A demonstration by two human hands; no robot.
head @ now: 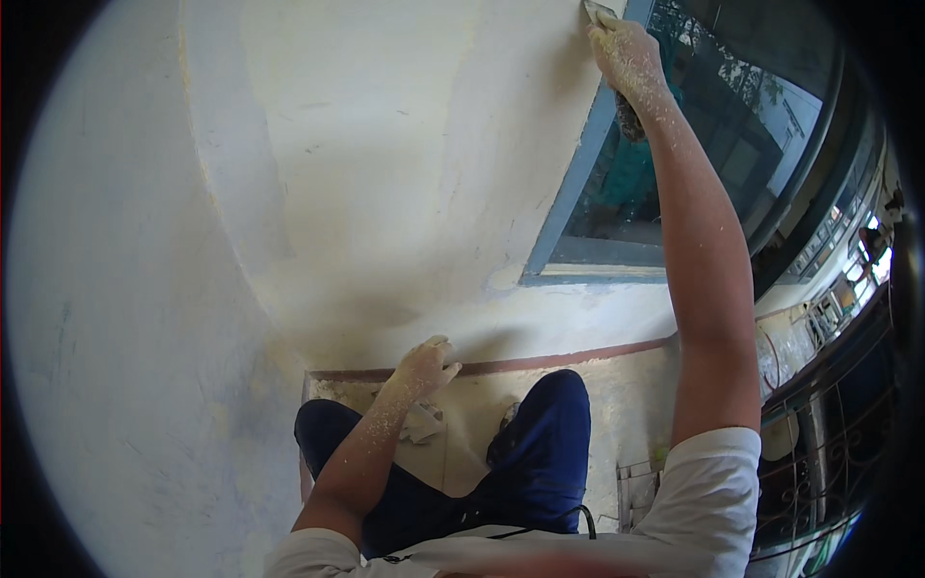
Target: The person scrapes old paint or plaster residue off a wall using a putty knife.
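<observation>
My right hand point(627, 61) is raised high at the wall beside the window, its skin speckled with pale dust. It grips a scraper point(599, 12) whose metal blade lies close to the wall; the worn handle comes out below the fist. Patchy cream paint and faint scuffs cover the wall point(361, 180). Low down, my left hand point(426, 367) hovers in front of the wall's foot, dusty too, with the thumb apart from the bent fingers and nothing seen in it. Whether its fingertips touch the wall I cannot tell.
A blue-grey window frame point(571, 195) with dark glass point(730, 137) borders the wall on the right. A reddish skirting strip point(549, 361) runs along its foot. Pale scraps point(423, 425) lie on the dusty floor point(614, 394). Curled metal grillwork point(816, 455) stands at the far right.
</observation>
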